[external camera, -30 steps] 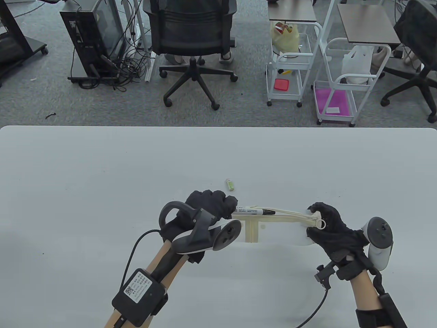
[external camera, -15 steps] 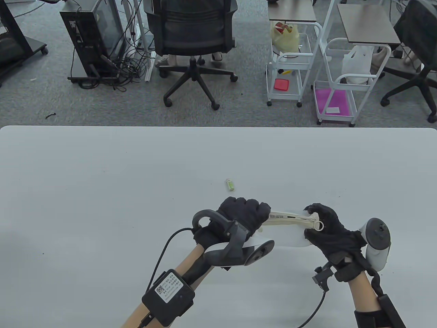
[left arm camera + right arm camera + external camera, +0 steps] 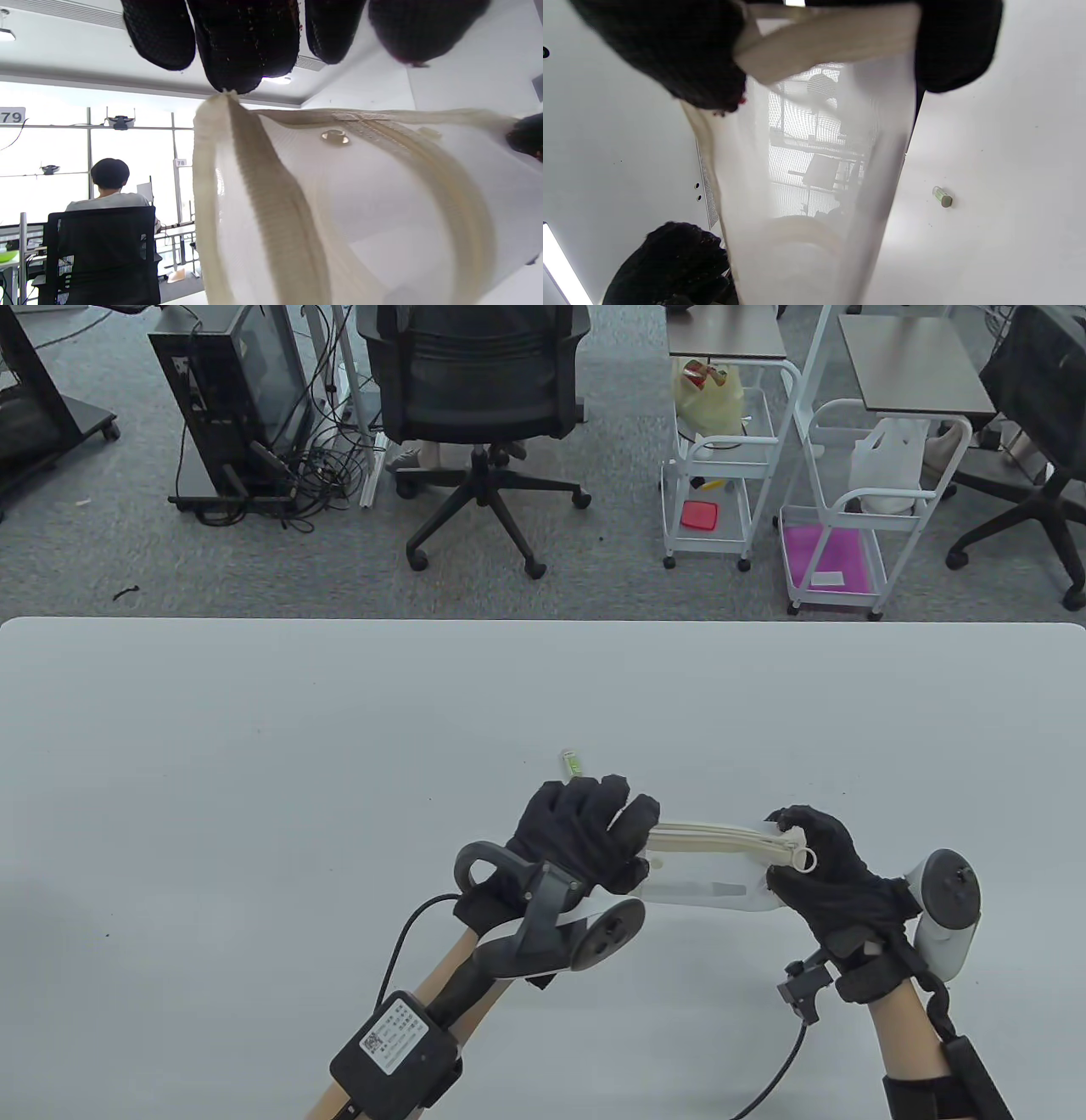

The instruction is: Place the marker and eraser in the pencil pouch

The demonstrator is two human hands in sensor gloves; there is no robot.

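The translucent white pencil pouch (image 3: 704, 878) with a cream zipper band is held between both hands just above the table. My left hand (image 3: 632, 848) grips its left end. My right hand (image 3: 789, 836) pinches its right end beside the zipper pull ring (image 3: 804, 861). A faint dark streak inside the pouch is the marker (image 3: 713, 889). The small green eraser (image 3: 571, 763) lies on the table just beyond my left hand. The left wrist view shows the zipper band (image 3: 254, 190) under my fingertips (image 3: 242, 46). The right wrist view shows the pouch (image 3: 806, 169) and the eraser (image 3: 942, 197).
The white table (image 3: 254, 780) stretches to the left and beyond the hands. Past its far edge are an office chair (image 3: 475, 381), white wire carts (image 3: 721, 475) and a computer case on the floor.
My left hand moved right along the pouch with the marker, which now shows only faintly inside. The left hand now grips the pouch's left end. The right hand kept its hold.
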